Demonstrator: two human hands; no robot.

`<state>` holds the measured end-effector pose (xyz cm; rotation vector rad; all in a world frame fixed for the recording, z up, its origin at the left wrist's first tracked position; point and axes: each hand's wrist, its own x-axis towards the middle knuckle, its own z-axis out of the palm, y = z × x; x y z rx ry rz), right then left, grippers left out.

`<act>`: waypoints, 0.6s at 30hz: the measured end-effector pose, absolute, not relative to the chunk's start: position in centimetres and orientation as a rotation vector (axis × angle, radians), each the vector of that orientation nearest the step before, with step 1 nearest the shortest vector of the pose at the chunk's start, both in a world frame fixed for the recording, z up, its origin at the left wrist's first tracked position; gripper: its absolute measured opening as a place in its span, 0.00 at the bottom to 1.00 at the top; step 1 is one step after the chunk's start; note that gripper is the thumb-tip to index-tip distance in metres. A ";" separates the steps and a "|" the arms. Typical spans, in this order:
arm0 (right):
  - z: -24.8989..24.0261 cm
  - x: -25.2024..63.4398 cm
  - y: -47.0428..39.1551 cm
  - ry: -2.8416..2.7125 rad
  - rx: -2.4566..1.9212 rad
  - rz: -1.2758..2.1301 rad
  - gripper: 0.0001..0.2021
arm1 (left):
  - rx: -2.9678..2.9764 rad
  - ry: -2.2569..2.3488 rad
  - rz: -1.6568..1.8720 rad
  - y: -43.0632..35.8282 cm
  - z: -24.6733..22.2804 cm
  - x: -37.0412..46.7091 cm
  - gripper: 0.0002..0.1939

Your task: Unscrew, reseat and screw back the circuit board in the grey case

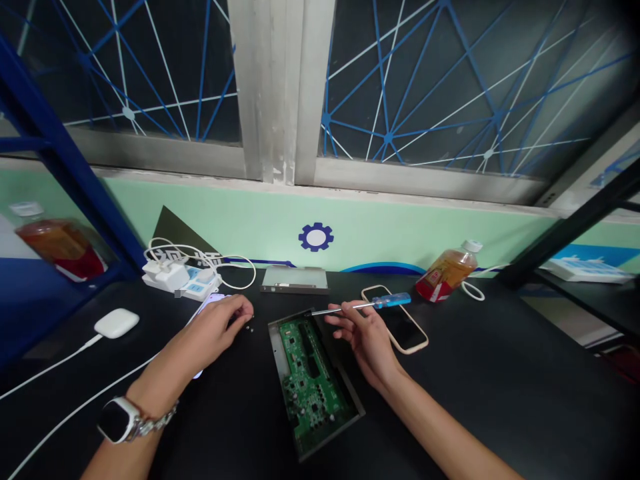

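Smooth, glossy translucent plastic is seen in the blue handle of the screwdriver (367,305), and shiny metal in its shaft. The green circuit board (313,383) is framed by a dull grey metal housing (330,445). A smooth, matt black finish is shown by the tabletop (465,373), glossy white plastic by the earbud case (117,323), and scuffed metal by the window frame (270,87).

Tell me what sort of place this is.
Probably an electronics repair or assembly bench: a green circuit board sits in an open metal case on a black tabletop, and the right hand holds a blue-handled screwdriver.
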<state>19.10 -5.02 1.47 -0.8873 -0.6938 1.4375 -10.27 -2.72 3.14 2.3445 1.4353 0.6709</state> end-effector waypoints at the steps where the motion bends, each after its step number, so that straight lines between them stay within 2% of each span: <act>1: 1.5 19.1 -5.0 -0.705 -0.887 1.440 0.15 | 2.356 1.448 0.622 -2.5 2.7 -10.6 0.07; 7: 1.2 18.6 -5.3 -0.763 -0.875 1.473 0.14 | 2.408 1.430 0.548 -1.8 0.0 -11.0 0.05; 13: 1.4 18.5 -5.4 -0.822 -0.891 1.476 0.14 | 2.354 1.463 0.553 -1.7 -0.3 -11.1 0.05; 18: 1.4 18.5 -5.4 -0.870 -0.886 1.455 0.16 | 2.272 1.485 0.594 -2.1 -0.5 -10.6 0.15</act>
